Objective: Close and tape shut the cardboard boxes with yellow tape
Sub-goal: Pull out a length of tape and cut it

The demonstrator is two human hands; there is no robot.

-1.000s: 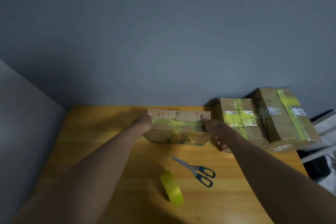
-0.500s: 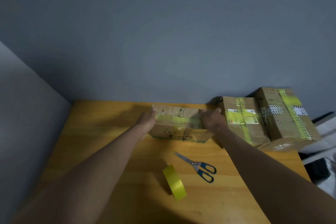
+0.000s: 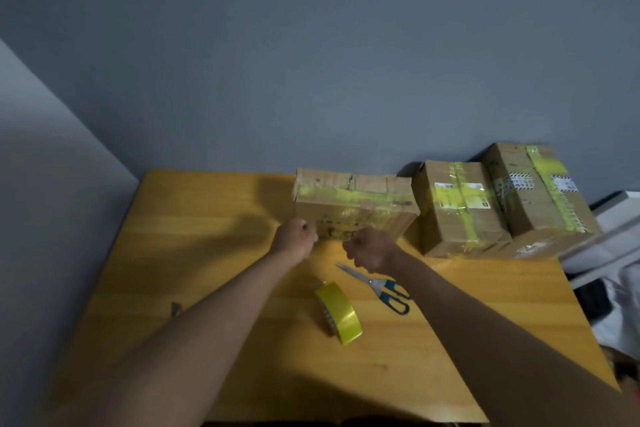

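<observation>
A flat cardboard box (image 3: 353, 204) with yellow tape across its top stands at the back of the wooden table (image 3: 194, 253), against the wall. My left hand (image 3: 294, 237) and my right hand (image 3: 369, 250) hover just in front of its near side, both curled into fists and holding nothing. A roll of yellow tape (image 3: 341, 312) stands on edge on the table nearer to me. Blue-handled scissors (image 3: 379, 286) lie beside it, partly under my right forearm.
Two more taped cardboard boxes, one (image 3: 457, 208) beside the flat box and a larger one (image 3: 540, 198) at the table's back right corner. White and dark items (image 3: 609, 253) sit beyond the right edge. A grey wall (image 3: 311, 62) stands behind.
Both hands have let go of the flat box's ends and pulled back toward me, curling into fists. The box now sits further back, close to the neighbouring box.
</observation>
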